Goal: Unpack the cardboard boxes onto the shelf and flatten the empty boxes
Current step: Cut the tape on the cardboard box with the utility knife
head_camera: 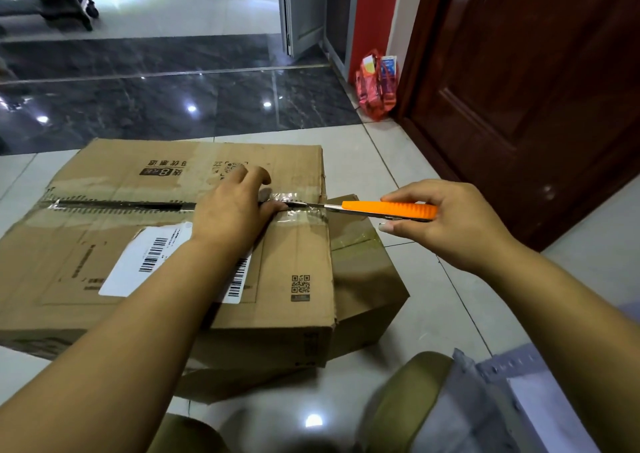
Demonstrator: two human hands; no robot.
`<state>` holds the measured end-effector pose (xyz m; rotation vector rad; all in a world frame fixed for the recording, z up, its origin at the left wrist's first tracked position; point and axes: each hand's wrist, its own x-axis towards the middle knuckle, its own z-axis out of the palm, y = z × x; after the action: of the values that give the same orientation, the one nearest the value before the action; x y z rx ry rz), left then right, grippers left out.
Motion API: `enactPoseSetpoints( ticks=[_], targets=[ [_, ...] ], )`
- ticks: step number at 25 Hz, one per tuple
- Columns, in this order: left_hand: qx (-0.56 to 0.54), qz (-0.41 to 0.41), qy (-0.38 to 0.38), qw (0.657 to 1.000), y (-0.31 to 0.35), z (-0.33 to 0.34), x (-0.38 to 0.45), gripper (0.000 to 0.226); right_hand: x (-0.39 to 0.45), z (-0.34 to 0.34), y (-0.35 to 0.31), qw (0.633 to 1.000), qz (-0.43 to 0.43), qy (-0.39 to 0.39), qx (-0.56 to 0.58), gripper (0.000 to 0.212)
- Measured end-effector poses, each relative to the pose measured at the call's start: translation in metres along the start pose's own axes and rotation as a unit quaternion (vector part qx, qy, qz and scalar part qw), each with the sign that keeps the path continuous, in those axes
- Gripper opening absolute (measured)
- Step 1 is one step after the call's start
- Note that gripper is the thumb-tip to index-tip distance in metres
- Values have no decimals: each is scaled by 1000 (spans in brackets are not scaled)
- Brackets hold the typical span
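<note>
A large brown cardboard box (166, 244) lies on the tiled floor with a white barcode label on top. The clear tape along its centre seam is slit open from the left edge to about the middle. My left hand (232, 210) presses flat on the top flaps at the seam, fingers spread. My right hand (446, 220) grips an orange utility knife (388, 209), whose blade tip sits in the taped seam at the box's right edge. A smaller brown box (367, 272) sits against the large box's right side, lower down.
A dark wooden door (536, 88) stands at the right. A red plastic bag (375, 85) of packets leans by the door frame. Dark glossy tiles lie beyond the box. My knees and a grey perforated metal part (512, 366) are at the bottom right.
</note>
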<state>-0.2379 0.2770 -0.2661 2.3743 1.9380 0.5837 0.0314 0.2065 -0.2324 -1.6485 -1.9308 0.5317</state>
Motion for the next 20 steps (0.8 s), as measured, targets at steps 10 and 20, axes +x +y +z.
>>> enactPoseSetpoints(
  ticks=[10,20],
  targets=[
    [72,115,78,988,-7,11,-1,40,-4,20,11,997,-64,11,-41,35],
    [89,111,68,987,-1,7,-5,43,-7,47,15,978,-118,93,-146,38]
  ],
)
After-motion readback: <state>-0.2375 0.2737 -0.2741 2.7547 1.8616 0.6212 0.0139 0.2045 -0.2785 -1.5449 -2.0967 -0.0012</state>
